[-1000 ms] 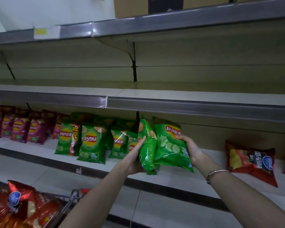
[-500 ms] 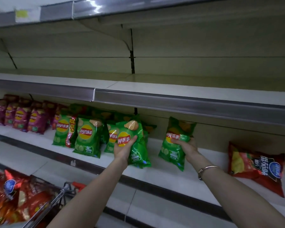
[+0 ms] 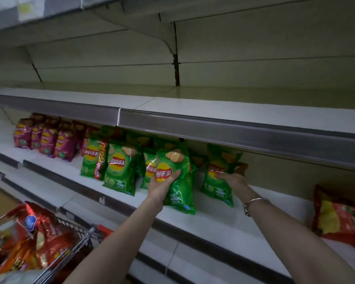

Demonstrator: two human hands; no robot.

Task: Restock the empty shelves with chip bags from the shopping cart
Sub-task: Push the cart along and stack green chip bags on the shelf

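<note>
Green bags, clutched together a second ago, now stand apart right of the stocked row [image 3: 119, 167]: left hand [image 3: 162, 187] grips the left bag [image 3: 180, 194], right hand [image 3: 234, 180] grips the right bag [image 3: 217, 191]. Nearly shelved, I'd say.

the green chip bags [image 3: 119, 167] are glossy, crinkled plastic film. above them, the shelf board [image 3: 234, 111] looks matt painted metal, its price rail [image 3: 234, 133] smooth with a dull sheen. below-left of them, the cart rim [image 3: 86, 235] is shiny metal.
</note>
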